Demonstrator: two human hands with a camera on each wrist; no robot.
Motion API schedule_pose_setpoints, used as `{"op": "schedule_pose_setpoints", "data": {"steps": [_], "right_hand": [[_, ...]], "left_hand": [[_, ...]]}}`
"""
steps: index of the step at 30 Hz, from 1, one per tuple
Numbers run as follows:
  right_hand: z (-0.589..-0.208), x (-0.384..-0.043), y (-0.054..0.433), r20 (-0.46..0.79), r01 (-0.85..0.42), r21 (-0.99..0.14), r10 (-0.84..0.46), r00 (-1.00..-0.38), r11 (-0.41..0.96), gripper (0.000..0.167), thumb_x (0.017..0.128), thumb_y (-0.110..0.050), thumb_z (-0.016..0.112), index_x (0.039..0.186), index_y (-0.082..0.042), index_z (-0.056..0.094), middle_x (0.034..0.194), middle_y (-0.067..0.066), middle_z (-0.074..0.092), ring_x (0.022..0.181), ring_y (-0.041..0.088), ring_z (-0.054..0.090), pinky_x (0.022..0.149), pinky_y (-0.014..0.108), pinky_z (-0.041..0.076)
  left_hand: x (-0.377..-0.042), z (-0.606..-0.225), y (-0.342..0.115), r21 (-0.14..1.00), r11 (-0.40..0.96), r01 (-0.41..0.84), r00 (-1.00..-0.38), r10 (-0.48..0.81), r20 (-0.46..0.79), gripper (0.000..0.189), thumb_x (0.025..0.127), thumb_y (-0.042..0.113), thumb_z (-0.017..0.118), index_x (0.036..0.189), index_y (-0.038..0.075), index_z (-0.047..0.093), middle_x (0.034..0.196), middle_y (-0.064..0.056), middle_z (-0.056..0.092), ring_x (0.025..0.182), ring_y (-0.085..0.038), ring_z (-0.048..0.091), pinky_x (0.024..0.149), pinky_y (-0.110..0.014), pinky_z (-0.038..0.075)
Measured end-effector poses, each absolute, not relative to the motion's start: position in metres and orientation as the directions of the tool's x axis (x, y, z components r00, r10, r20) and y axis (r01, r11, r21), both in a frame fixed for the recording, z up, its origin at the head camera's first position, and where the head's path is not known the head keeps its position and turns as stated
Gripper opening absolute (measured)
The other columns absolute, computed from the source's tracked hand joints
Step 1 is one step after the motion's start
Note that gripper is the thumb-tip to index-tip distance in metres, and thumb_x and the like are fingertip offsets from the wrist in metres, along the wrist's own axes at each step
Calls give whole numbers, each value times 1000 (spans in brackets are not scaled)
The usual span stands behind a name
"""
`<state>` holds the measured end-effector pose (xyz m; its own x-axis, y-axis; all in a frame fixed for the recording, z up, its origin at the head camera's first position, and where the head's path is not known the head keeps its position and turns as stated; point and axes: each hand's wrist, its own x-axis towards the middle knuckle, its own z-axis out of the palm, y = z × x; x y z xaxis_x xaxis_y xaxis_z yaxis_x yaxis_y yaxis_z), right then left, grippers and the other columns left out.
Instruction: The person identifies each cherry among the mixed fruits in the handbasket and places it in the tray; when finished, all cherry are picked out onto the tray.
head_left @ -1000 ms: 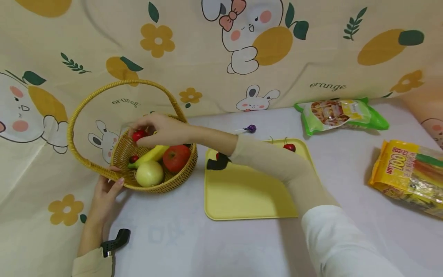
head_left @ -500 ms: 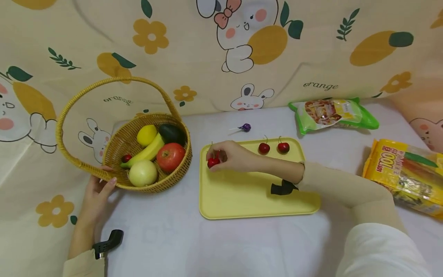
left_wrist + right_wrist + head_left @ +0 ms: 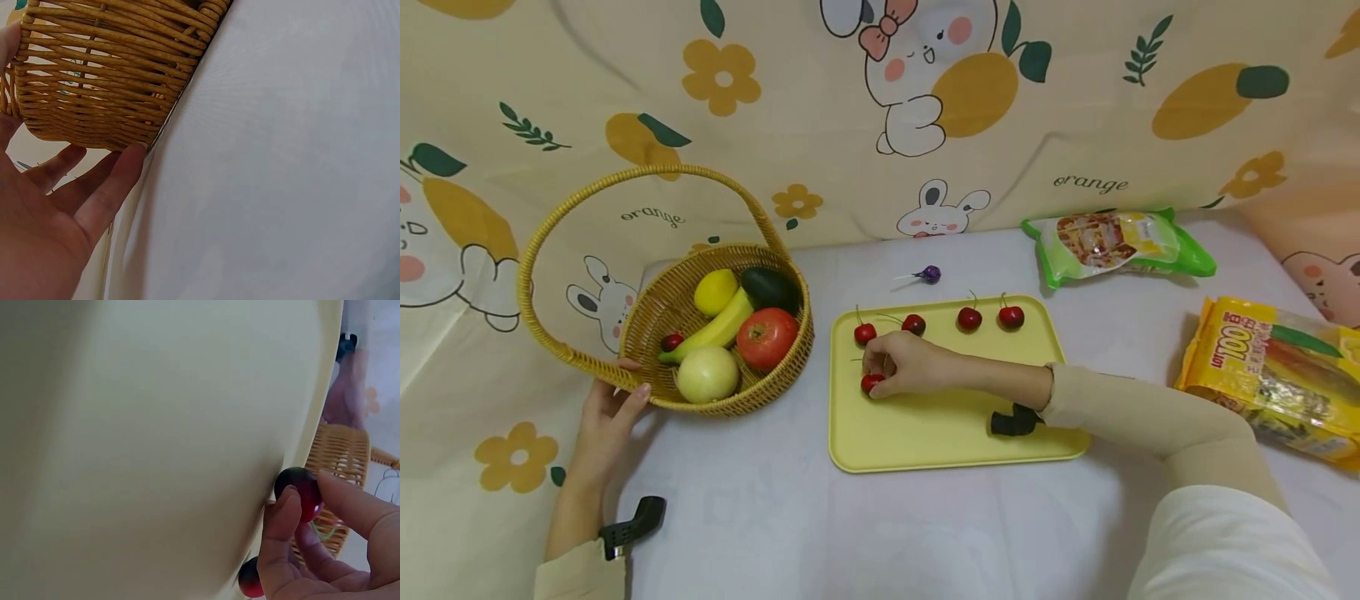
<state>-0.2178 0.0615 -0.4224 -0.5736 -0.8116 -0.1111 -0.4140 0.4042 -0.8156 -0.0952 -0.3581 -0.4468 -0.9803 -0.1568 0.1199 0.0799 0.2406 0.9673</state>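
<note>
In the head view my right hand pinches a dark red cherry between thumb and fingers at the left part of the yellow tray. The right wrist view shows that cherry between the fingertips, close to the tray surface. Several other cherries, among them one at the left, lie along the tray's far side with stems up or sideways. My left hand grips the wicker basket at its near left rim, by the handle's base. In the left wrist view, its fingers press the basket's woven side.
Inside the basket lie a lemon, an avocado, a banana, a red pomegranate-like fruit, a pale round fruit and one cherry. A lollipop, green snack bag and yellow snack bag stand around the tray.
My right hand has come from above the basket, cherry in its fingers, to the tray, then shifted slightly nearer. The left hand keeps its hold on the basket.
</note>
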Motion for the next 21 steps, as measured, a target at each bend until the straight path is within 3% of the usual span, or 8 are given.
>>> {"op": "schedule_pose_setpoints", "data": {"steps": [7,21], "right_hand": [[-422,-218,60,-119,-405,-810,-795,-595,424,22,84,-9,80,101,-2,67,83,3,62,74,12,55,68,23,49],[-421,-219,58,-110,-350,-842,-766,-633,411,57,81,-3,81,129,7,52,84,7,62,73,15,60,71,23,52]], "left_hand": [[-95,-447,-358,967,244,70,-980,-163,112,37,102,7,54,137,14,42,148,-10,33,120,-6,47,89,-9,46],[-94,-451,-359,982,148,118,-980,-144,139,36,101,-1,51,135,10,43,139,-7,38,118,-9,49,88,-10,48]]}}
